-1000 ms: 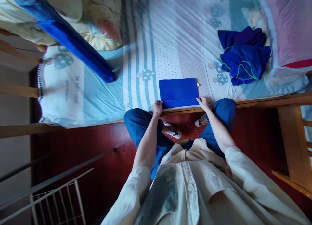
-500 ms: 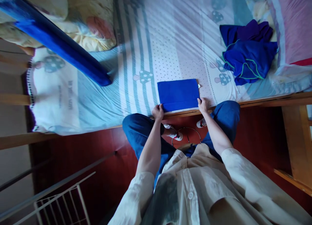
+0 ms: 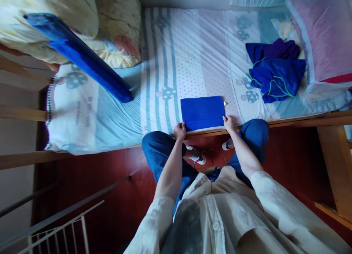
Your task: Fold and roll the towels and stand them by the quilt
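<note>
A flat blue rectangle of folded cloth (image 3: 202, 112) lies on the bed sheet at the near edge of the bed, with a small white tag on its right side. My left hand (image 3: 180, 130) is closed on its near left corner. The near right corner is pinched by my right hand (image 3: 228, 123). To the right on the bed lies a crumpled blue cloth with green edging (image 3: 280, 77), with a purple cloth (image 3: 283, 48) just behind it. A long blue folded bundle (image 3: 90, 63) slants across the left side, its upper end over the yellow bedding.
Yellow patterned bedding (image 3: 118, 33) is heaped at the back left. A pink pillow (image 3: 324, 37) rests at the right end. The wooden bed edge (image 3: 302, 121) runs past my knees. A white wire rack (image 3: 66, 232) stands at the lower left.
The view has shifted, showing more of the wall behind the bed. Both hands still hold the near corners of the blue cloth, which looks much the same.
</note>
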A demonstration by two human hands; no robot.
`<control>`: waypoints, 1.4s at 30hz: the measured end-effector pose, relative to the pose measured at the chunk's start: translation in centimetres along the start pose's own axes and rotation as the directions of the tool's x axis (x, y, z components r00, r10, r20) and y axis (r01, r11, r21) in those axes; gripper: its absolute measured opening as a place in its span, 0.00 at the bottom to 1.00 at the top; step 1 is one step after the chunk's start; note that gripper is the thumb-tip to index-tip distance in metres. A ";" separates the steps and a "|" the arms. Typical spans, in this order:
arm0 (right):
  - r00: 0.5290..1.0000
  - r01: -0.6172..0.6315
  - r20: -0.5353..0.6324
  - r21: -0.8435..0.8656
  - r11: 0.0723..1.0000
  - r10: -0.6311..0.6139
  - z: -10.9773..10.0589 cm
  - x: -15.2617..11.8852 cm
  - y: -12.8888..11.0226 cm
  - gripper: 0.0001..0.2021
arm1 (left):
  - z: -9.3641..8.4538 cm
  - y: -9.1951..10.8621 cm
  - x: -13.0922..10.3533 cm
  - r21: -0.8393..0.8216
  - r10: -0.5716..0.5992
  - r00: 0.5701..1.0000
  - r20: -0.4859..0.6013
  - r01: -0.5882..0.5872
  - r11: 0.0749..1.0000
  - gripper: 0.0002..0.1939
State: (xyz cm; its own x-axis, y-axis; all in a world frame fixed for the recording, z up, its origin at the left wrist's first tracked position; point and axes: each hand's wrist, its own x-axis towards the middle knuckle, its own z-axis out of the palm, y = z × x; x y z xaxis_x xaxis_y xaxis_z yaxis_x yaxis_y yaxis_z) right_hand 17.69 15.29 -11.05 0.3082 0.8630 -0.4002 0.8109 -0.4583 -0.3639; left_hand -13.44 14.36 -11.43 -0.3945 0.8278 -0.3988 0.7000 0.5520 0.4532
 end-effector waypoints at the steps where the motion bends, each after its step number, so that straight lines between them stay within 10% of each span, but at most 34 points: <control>1: 1.000 -0.001 0.012 -0.011 1.000 0.001 -0.2 0.1 -0.2 0.22 | -0.1 0.1 0.0 -0.012 0.003 1.000 0.000 -0.003 1.000 0.18; 9: 0.995 0.102 -0.004 -0.069 0.992 -0.103 -3.4 -0.6 -1.1 0.19 | -2.6 0.0 0.1 -0.048 0.192 0.981 -0.030 -0.193 0.980 0.16; 14: 0.887 0.424 -0.103 -0.208 0.882 -0.450 -5.3 -2.9 0.2 0.21 | -4.2 -1.2 -1.5 0.134 0.669 0.743 0.014 -0.665 0.735 0.22; 18: 0.694 0.708 0.084 -0.263 0.655 -0.715 -4.6 -4.8 0.9 0.25 | -3.3 -1.7 -3.1 0.231 0.769 0.606 0.203 -0.793 0.563 0.28; 24: 0.556 0.822 0.238 -0.302 0.483 -0.797 -2.6 -4.0 1.1 0.30 | -0.9 -1.9 -2.0 0.331 0.737 0.592 0.327 -0.802 0.497 0.31; 33: 0.560 0.824 0.213 -0.240 0.513 -0.801 -1.4 -1.7 1.6 0.33 | 0.5 -3.2 1.0 0.291 0.775 0.517 0.363 -0.853 0.433 0.34; 42: 0.577 0.814 0.158 -0.195 0.548 -0.801 -0.8 -1.1 1.5 0.36 | 0.8 -3.1 1.5 0.301 0.759 0.534 0.373 -0.843 0.445 0.30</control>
State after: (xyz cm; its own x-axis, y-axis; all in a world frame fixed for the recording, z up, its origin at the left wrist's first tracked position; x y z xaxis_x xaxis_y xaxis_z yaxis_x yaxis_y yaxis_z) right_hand 18.97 13.85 -10.51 -0.5505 0.8317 -0.0722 0.7917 0.4927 -0.3614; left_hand -15.73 13.84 -14.08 0.5427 0.8233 -0.1662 0.8235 -0.4826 0.2982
